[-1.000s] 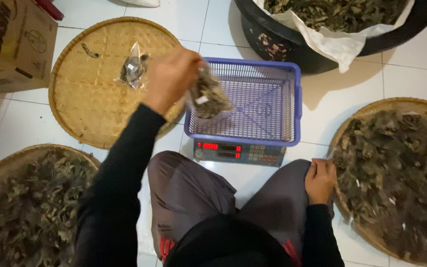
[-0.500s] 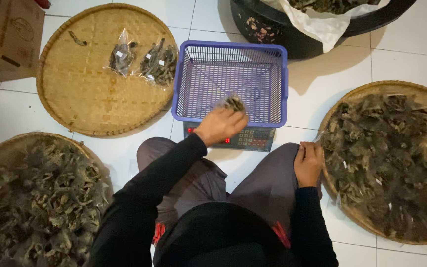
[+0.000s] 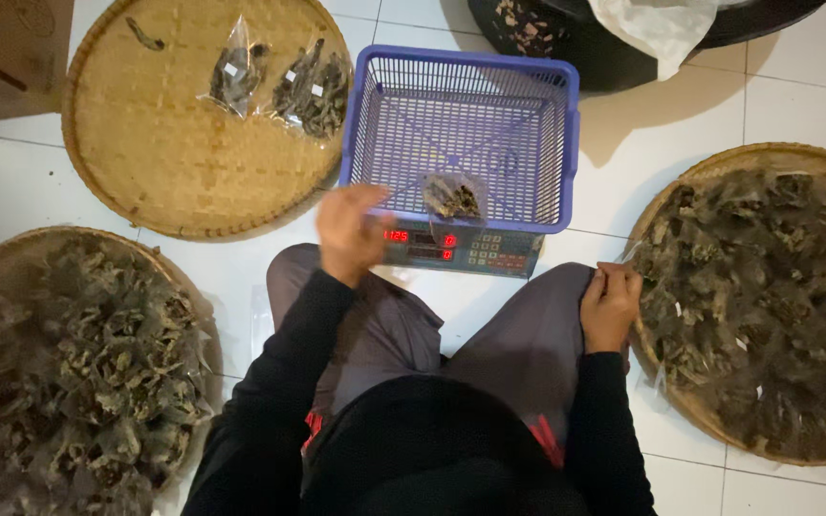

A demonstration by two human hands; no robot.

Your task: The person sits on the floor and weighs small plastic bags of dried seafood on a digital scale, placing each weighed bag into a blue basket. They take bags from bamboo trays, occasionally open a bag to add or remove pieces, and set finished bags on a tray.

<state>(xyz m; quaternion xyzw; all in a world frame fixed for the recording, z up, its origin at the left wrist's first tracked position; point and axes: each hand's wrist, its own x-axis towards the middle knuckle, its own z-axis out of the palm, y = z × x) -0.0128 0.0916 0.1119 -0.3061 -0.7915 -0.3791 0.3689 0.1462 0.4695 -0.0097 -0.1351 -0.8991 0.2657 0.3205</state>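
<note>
My left hand [image 3: 351,232] hangs blurred and holds nothing, just left of a small clear bag of dried pieces [image 3: 452,196] lying in the purple basket [image 3: 547,143] on the scale [image 3: 461,250]. My right hand [image 3: 610,306] rests curled on my knee, touching the tray of dried pieces [image 3: 767,296] beside it.

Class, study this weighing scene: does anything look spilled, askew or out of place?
One stray dried piece lies loose on the woven tray, apart from the two sealed packets. Otherwise nothing stands out.
</note>
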